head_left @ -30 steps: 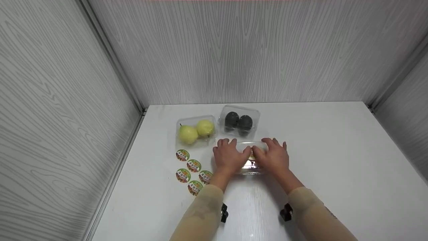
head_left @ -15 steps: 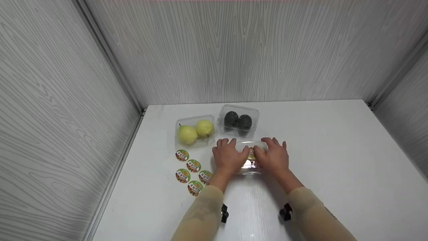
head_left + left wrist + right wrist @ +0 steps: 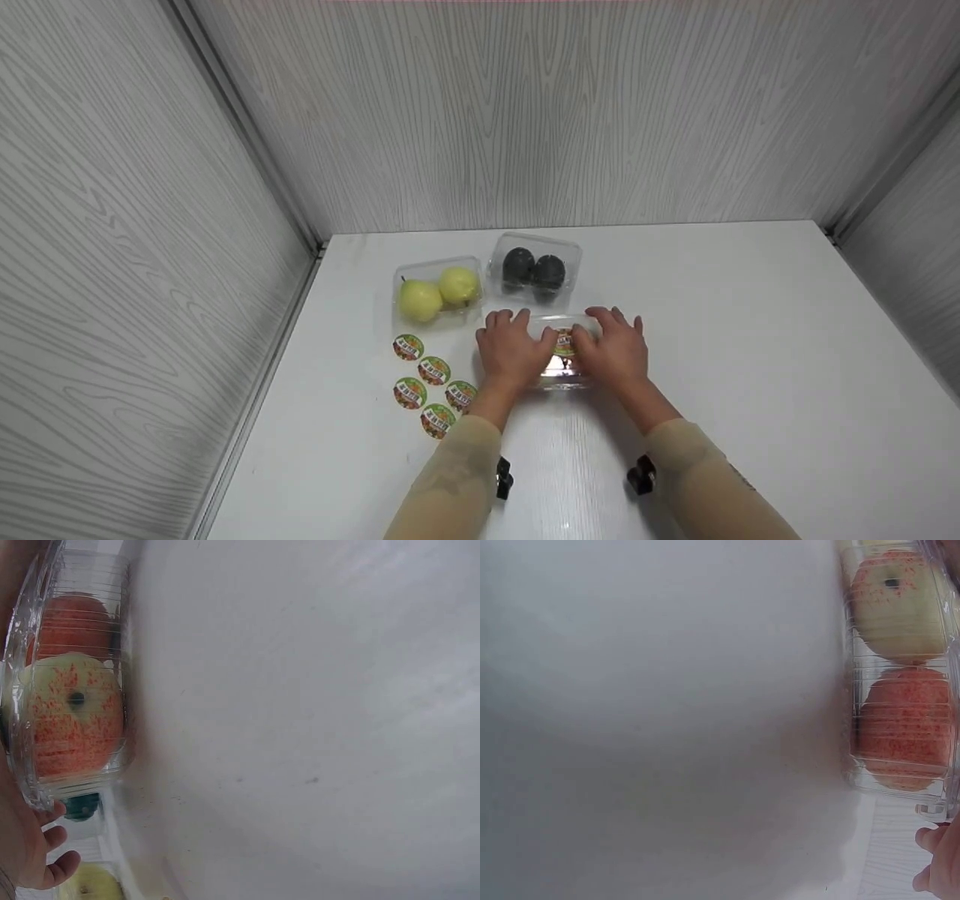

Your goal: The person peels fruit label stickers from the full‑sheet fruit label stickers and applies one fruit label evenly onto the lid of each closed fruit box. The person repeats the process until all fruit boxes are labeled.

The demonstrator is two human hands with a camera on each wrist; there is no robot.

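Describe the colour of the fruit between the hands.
Speckled red and cream fruit, clearest in the left wrist view.

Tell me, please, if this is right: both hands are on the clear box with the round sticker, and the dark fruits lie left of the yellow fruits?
Not quite: in the head view, the dark fruits lie to the right of the yellow fruits. The left hand and right hand are indeed on the clear box with the round sticker.
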